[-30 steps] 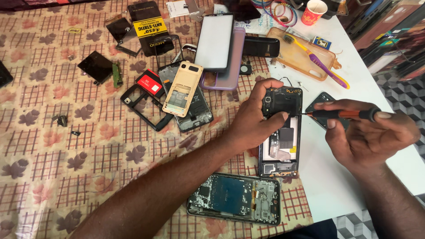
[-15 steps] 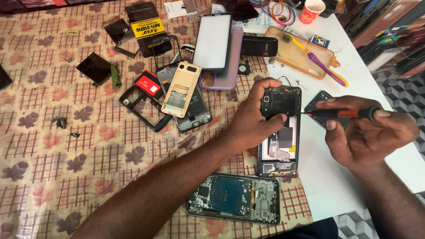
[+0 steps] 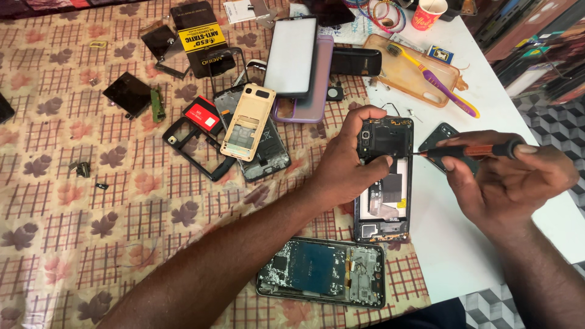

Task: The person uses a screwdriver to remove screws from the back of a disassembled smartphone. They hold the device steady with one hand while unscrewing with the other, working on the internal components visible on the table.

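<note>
My left hand (image 3: 348, 159) grips the upper left side of an opened black phone (image 3: 385, 183) lying face down, its insides showing. My right hand (image 3: 509, 180) holds a small screwdriver (image 3: 469, 150) with a red and black handle. The screwdriver lies nearly level, and its tip meets the phone's upper right edge, near my left thumb. A second opened phone frame (image 3: 323, 272) with a teal inner plate lies close to me, just below the first one.
Phone parts crowd the patterned cloth (image 3: 73, 201): a beige back frame (image 3: 247, 122), a black frame (image 3: 195, 149), a white screen (image 3: 292, 55), a red battery (image 3: 203, 114). On the white tabletop (image 3: 457, 244) sit a clear case with a toothbrush (image 3: 436, 79) and a paper cup (image 3: 428, 13).
Both hands and the phone keep their places. The screwdriver stays against the phone's upper right edge, with only slight shifts of my right fingers.
</note>
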